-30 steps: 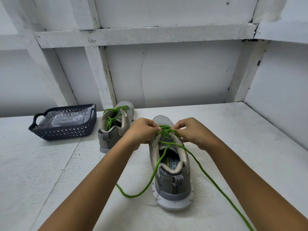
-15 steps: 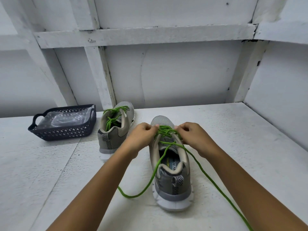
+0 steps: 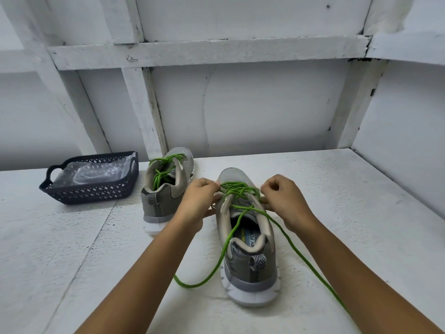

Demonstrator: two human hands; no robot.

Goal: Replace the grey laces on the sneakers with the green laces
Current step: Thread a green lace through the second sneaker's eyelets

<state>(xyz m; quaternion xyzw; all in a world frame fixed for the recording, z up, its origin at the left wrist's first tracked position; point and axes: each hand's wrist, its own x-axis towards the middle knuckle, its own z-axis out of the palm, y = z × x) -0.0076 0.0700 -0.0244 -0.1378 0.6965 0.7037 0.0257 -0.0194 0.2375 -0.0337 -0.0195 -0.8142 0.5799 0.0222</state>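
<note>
Left hand [image 3: 198, 201] and right hand [image 3: 285, 201] each pinch the green lace [image 3: 236, 189] over the near sneaker [image 3: 252, 266]. It stands on the white worktop [image 3: 361, 213], with loose lace ends trailing past its heel. The green-laced far sneaker [image 3: 156, 203] stands just left, with a dark basket [image 3: 96, 191] beyond.

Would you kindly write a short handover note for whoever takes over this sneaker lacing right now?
Left hand and right hand: each pinches the green lace at the near sneaker's upper eyelets.
Done: far sneaker beside the basket carries green lace; near one laced, both ends trailing loose on the table.
Left: probably tighten and tie.
</note>
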